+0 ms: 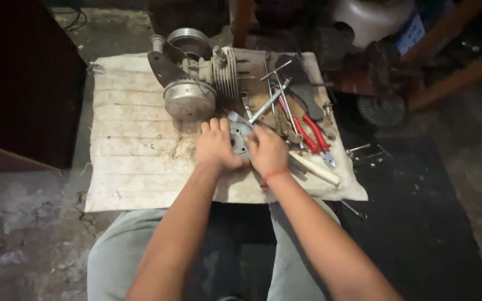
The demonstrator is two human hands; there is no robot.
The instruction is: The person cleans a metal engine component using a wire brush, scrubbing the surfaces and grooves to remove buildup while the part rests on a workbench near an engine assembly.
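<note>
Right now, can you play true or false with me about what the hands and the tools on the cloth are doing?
1. Both hands, left hand and right hand, hold a round grey metal part. True.
2. The pliers have blue handles. False: the handles are red.
3. The small engine sits on the dirty white cloth. True.
4. The engine is nearer the person than the hands are. False: it lies beyond the hands.
5. The right wrist wears a red thread. True.
</note>
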